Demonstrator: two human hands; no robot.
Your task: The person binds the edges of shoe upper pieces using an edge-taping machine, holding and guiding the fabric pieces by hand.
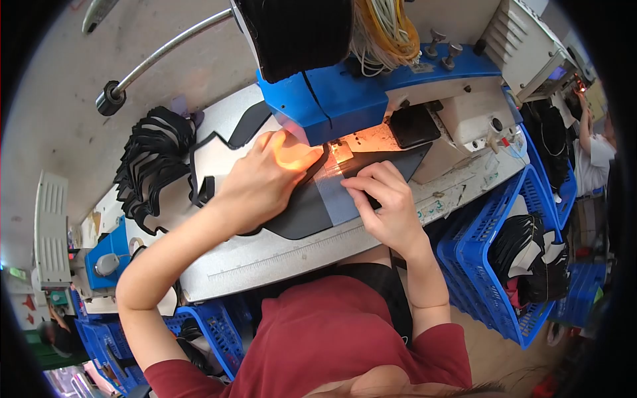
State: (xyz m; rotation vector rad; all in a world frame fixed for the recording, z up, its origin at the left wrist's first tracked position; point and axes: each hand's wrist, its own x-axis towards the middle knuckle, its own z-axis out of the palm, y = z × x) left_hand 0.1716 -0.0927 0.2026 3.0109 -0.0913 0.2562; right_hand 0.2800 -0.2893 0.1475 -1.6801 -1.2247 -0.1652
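Under the blue head of a sewing machine (325, 99) lies a flat black fabric piece (298, 215) with a grey band (340, 202) across it. My left hand (269, 172) is bent over the piece's left part, its fingers closed on a black edge beside the lit needle area; the thumb is hidden. To the right, my right hand (385, 199) rests just above the grey band, thumb and forefinger pinched together close to the metal needle plate (341, 151). Whatever is between those fingertips is too small to make out.
A stack of black cut pieces (152, 166) lies left on the white table (265, 265), which has a printed ruler along its front edge. A dark phone-like slab (415, 126) sits right of the needle. Blue crates (478, 245) with black pieces stand at right. Another person (594, 156) is far right.
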